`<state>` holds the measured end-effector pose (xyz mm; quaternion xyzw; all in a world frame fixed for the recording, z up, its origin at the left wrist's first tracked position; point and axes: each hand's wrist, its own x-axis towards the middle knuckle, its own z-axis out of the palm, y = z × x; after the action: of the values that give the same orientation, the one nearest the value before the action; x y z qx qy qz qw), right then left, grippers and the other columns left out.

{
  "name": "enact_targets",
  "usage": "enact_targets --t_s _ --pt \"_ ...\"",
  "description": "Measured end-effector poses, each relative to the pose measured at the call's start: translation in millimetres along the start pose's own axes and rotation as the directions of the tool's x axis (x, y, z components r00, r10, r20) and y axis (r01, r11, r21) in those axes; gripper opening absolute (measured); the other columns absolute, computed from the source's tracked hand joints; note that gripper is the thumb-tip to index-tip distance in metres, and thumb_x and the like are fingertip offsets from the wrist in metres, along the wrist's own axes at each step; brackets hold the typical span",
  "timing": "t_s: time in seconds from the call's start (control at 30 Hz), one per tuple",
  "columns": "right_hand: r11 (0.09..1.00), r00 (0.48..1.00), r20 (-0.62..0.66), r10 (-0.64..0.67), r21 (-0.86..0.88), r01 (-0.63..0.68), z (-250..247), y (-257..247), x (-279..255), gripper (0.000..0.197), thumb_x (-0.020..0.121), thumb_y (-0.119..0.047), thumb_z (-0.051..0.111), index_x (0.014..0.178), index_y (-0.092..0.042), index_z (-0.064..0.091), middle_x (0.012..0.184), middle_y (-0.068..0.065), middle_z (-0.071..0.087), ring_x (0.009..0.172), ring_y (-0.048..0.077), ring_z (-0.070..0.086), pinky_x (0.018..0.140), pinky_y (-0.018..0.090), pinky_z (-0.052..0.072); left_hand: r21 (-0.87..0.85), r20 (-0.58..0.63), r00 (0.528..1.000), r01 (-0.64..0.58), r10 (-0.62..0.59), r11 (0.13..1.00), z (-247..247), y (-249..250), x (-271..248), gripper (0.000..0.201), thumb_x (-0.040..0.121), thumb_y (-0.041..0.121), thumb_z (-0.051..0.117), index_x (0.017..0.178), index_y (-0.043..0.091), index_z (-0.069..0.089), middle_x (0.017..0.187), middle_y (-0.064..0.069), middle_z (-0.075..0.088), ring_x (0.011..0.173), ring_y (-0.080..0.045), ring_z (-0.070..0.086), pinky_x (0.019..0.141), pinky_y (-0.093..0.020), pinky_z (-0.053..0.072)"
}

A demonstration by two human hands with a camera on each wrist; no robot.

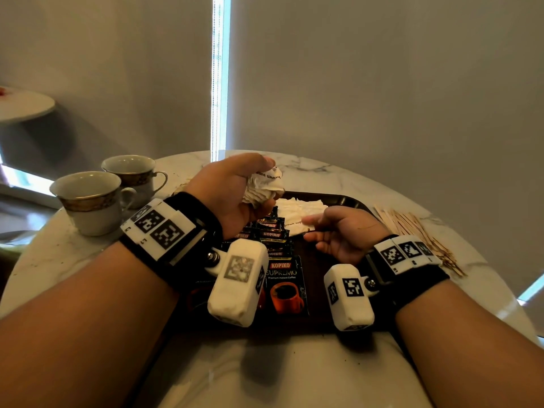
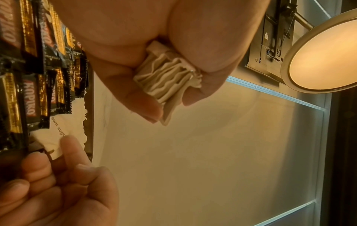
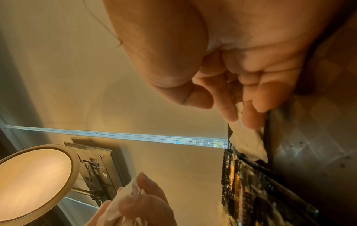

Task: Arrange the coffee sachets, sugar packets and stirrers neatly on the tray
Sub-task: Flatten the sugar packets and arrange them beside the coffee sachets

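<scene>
left hand [image 1: 232, 189] holds a bundle of white sugar packets [image 1: 263, 184] above the far end of the tray [image 1: 347, 201], fingers and thumb curled round it; in the left wrist view the bundle [image 2: 168, 81] shows as a stack seen edge-on, pinched between thumb and fingertips. right hand [image 1: 341, 234] is low over the tray, index finger touching the edge of the sugar packets already laid there [image 1: 300, 213]; in the right wrist view the fingertips [image 3: 249, 113] appear to pinch one packet's corner, the other fingers loosely curled. coffee sachets [image 1: 272, 234] lie overlapped in a column down the tray's middle, a larger sachet [image 1: 285, 287] nearest me. stirrers [image 1: 418, 234] are in a loose heap on the marble table [image 1: 323, 169], off the tray to the right, not yet arranged. two cups [image 1: 91, 198] stand at the left. handling judgement: packets are light, soft paper with loose contents, so they crumple and fan out; i would hold the stack across its flat faces near the middle, firm but not crushing, and peel single packets by a sealed edge. sachets are slick foil and likely to slide when nudged. stirrers are thin, stiff wood, best gathered as a bundle at mid-length.
</scene>
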<state>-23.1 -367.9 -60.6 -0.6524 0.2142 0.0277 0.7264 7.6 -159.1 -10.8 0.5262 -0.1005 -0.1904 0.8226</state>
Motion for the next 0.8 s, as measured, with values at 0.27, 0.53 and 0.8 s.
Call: enact_targets --t_s 0.27,0.53,0.8 --pt "0.999 1.000 -0.001 0.018 -0.027 -0.018 1.2 -0.5 -1.9 0.032 0.092 -0.009 0.045 0.115 0.004 0.064 0.111 0.018 0.061 0.077 0.021 0.066 0.054 0.023 0.051 0.000 -0.001 1.000 0.004 -0.004 1.000 0.6 -1.0 0.2 0.017 0.092 0.013 0.062 0.105 0.004 0.060 0.100 -0.018 0.060 0.059 -0.020 0.065 0.045 -0.024 0.049" --pt "1.000 1.000 0.011 0.004 -0.022 -0.003 2.6 -3.4 -5.3 0.029 0.094 -0.011 0.045 0.113 0.002 0.063 0.106 0.017 0.057 0.083 0.023 0.064 0.063 0.025 0.053 0.017 -0.004 1.000 0.011 -0.011 1.000 -0.4 -1.4 0.7 0.020 0.091 0.014 0.063 0.108 0.003 0.060 0.099 -0.018 0.061 0.060 -0.020 0.064 0.046 -0.025 0.049" --pt "1.000 0.999 -0.042 -0.019 -0.008 0.019 4.2 -5.3 -7.6 0.025 0.095 -0.012 0.052 0.115 0.000 0.060 0.113 0.018 0.053 0.091 0.028 0.065 0.065 0.030 0.056 0.011 0.007 1.000 0.013 -0.013 1.000 0.6 -1.5 -0.5 0.021 0.092 0.014 0.061 0.110 0.003 0.059 0.098 -0.018 0.062 0.059 -0.019 0.064 0.046 -0.024 0.049"
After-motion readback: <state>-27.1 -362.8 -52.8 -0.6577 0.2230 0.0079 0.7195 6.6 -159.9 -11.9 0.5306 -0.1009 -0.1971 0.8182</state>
